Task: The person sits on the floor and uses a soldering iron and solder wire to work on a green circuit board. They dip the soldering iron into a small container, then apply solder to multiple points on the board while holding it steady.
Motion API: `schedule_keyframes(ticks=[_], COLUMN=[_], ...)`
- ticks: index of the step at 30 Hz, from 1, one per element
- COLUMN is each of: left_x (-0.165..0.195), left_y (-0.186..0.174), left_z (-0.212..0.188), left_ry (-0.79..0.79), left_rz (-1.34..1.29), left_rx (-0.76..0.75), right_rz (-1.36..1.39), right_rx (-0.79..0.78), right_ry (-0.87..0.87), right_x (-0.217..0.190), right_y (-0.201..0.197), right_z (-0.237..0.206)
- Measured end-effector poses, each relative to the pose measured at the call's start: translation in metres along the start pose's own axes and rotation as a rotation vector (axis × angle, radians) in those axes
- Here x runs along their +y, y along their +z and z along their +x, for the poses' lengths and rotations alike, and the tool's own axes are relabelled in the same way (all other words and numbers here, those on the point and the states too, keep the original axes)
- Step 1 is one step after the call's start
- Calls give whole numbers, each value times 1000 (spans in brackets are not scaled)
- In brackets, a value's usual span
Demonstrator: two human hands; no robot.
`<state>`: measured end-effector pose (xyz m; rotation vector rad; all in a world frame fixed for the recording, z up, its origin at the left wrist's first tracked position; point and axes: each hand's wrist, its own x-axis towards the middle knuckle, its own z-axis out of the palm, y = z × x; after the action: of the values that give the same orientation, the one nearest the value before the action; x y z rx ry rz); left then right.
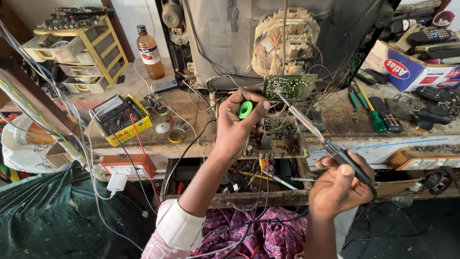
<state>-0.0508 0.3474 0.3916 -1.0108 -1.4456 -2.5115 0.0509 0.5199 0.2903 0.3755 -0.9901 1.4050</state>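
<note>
Soldering iron [314, 132] up in the head view, slim metal shaft angled toward the small green circuit board [290, 86] at the neck of the opened picture tube [282, 41]. Right hand [338, 184] wrapped round the dark handle low down, thumb on top, grip clenched firm on the iron, cord trailing off below. Tip just at the board's lower edge; touching or a hair apart, cannot tell. Left hand [239, 120] raised beside it, grip pinched on a little green solder spool [245, 109], held just left of the board. Iron likely light and stiff; handle the only sensible place to hold it, well back from the bare metal, probably hot. Board thin and fragile-looking, hanging on its wires, likely to wobble under a push. Spool light, wire soft. On the cluttered tabletop [191, 103]: yellow multimeter [120, 117] to the left with red and black leads, brown bottle [149, 52] behind it, green-handled screwdriver [373, 112] to the right, remote controls near a cardboard box [412, 69]. Open drawer of tools below, purple patterned cloth across the lap.
</note>
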Motion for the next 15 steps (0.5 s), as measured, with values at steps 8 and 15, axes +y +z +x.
schedule_keyframes(ticks=[8, 15], left_x=[0, -1], left_y=[-3, -5], left_z=[0, -1], left_ry=[-19, -8], left_rz=[6, 8], left_rx=[-12, -19], right_rz=[1, -13], right_rx=[31, 28], right_ry=[47, 58], right_x=[1, 3], right_y=[-1, -3], right_z=[1, 2])
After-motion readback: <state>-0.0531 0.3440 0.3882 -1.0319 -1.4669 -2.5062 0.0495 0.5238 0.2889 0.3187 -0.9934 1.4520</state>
